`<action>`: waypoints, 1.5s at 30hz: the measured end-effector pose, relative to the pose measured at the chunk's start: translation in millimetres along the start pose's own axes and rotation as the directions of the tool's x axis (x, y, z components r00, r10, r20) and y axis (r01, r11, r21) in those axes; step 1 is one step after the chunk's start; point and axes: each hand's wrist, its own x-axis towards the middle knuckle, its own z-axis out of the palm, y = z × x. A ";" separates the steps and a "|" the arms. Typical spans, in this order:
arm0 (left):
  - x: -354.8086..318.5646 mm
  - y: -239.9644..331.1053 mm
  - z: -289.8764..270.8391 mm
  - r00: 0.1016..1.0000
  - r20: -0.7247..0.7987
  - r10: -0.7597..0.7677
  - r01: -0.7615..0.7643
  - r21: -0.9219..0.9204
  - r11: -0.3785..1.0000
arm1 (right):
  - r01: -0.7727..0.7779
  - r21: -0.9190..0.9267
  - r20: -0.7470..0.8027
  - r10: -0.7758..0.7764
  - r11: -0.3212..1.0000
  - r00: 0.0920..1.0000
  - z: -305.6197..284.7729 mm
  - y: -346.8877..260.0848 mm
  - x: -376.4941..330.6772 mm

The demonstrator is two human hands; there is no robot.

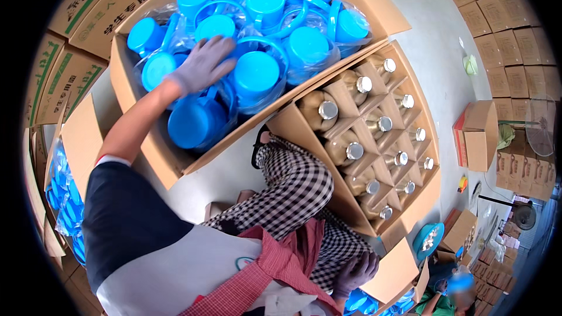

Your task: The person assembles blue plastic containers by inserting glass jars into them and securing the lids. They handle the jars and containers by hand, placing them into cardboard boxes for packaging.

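Of the 2 arms, the left arm (141, 123) reaches forward, its bare forearm slanting up and to the right from a dark sleeve (134, 205). The left hand (205, 65), thinly gloved in greyish purple, faces palm down, its fingers (218, 47) extended and spread apart. The right hand (357, 270), gloved alike, sits low near the body, its fingers' grip unclear, its forearm mostly hidden.

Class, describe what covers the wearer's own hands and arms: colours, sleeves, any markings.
The left hand and right hand wear close-fitting greyish-purple gloves, with no clear markings. The left sleeve is dark navy, ending in a pale edge; the forearm below is bare. The right sleeve isn't visible.
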 end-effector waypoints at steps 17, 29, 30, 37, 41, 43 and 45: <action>-33.2 -36.1 170.9 0.376 0.921 0.101 0.209 -0.191 0.959 | 0.016 -0.111 0.015 -0.014 0.994 1.000 2.1 -7.5 -17.7; -32.4 -50.0 -5.5 0.767 0.571 -0.293 0.642 -0.697 0.321 | -0.034 -0.128 0.001 0.034 0.991 0.999 -4.1 -12.3 -31.5; -39.6 -47.5 -24.5 0.775 0.584 -0.243 0.631 -0.737 0.243 | -0.035 -0.128 0.004 0.036 0.991 0.999 -3.9 -12.4 -30.6; -100.1 51.0 -37.0 0.805 0.498 -0.324 0.525 -0.341 0.780 | 0.064 -0.006 -0.076 -0.064 0.998 0.995 4.1 -20.6 -20.4; -75.1 53.1 -34.9 0.885 0.230 -0.404 0.457 -0.273 0.847 | 0.177 0.049 -0.121 -0.170 0.983 0.978 4.9 -32.0 -12.1; -54.7 34.8 -14.5 0.941 -0.001 -0.339 0.323 -0.300 0.897 | 0.198 0.051 -0.153 -0.188 0.979 0.970 10.0 -34.3 -15.2; -55.7 8.9 40.6 0.906 0.212 -0.367 0.417 -0.294 0.860 | 0.222 0.075 -0.164 -0.207 0.972 0.964 14.7 -38.3 -12.8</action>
